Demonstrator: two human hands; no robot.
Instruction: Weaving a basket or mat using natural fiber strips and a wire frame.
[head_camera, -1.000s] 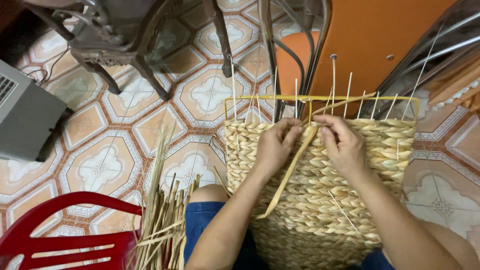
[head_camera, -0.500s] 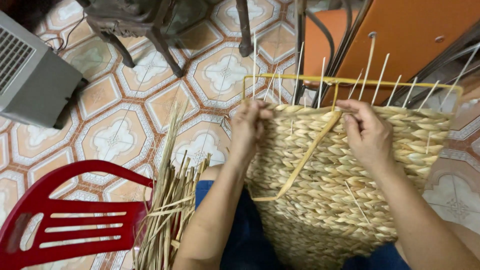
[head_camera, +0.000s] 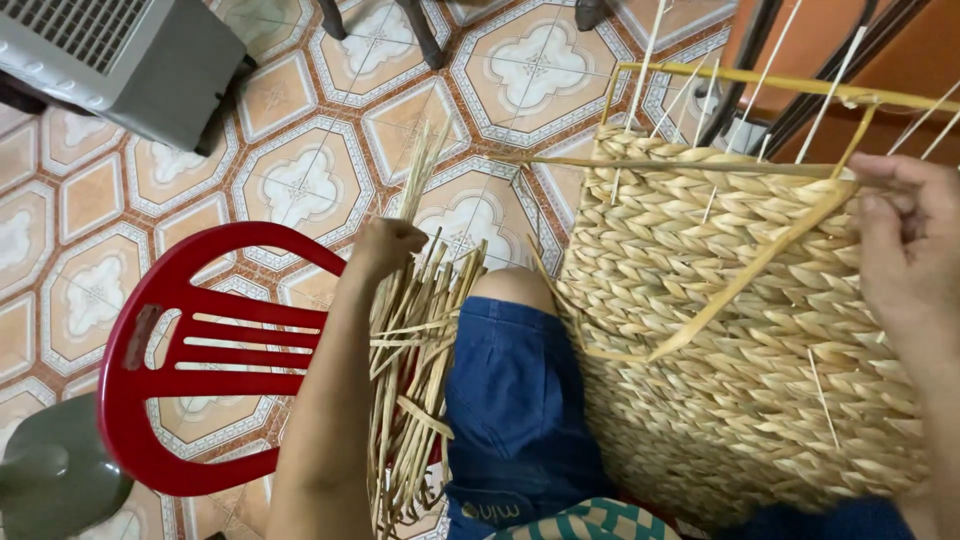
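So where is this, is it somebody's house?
Probably a home used as a small weaving workspace: patterned floor tiles, a red plastic chair, a bundle of dried reeds and a half-woven basket on the person's lap.

Your left hand (head_camera: 388, 243) is reaching down into the bundle of pale dried straw strips (head_camera: 415, 340) that is lying across the red plastic chair (head_camera: 190, 350) beside your knee, fingers closing around the upper ends of the strips. Your right hand (head_camera: 905, 250) is pinching a long flat straw strand (head_camera: 760, 265) against the top edge of the half-woven straw basket (head_camera: 740, 370), which is resting on your lap on its yellow wire frame (head_camera: 760, 82). The strand is running diagonally down across the weave. A grey box-shaped appliance (head_camera: 130, 60) is sitting on the patterned tile floor (head_camera: 300, 180).
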